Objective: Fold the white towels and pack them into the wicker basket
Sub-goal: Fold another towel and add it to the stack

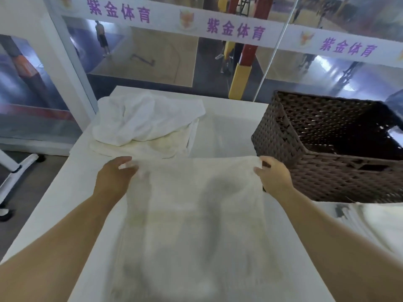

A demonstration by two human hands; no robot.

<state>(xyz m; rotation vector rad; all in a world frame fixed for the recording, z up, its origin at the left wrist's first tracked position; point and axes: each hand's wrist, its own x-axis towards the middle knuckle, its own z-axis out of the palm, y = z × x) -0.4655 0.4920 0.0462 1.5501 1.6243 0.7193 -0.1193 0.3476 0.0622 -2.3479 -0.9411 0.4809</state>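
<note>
A white towel (196, 214) is spread lengthwise over the white table (231, 118) in front of me, blurred by motion. My left hand (114, 175) pinches its far left corner. My right hand (273, 174) pinches the far right corner. A dark brown wicker basket (316, 171) stands at the right, close to my right hand, and looks empty. A heap of crumpled white towels (148, 123) lies at the far left of the table.
A glass wall with a white banner of purple characters rises behind the table. A red and yellow post (242, 79) stands beyond the glass. Folded white cloth (375, 225) lies at the right edge. A white stand's foot (17, 168) is on the floor at left.
</note>
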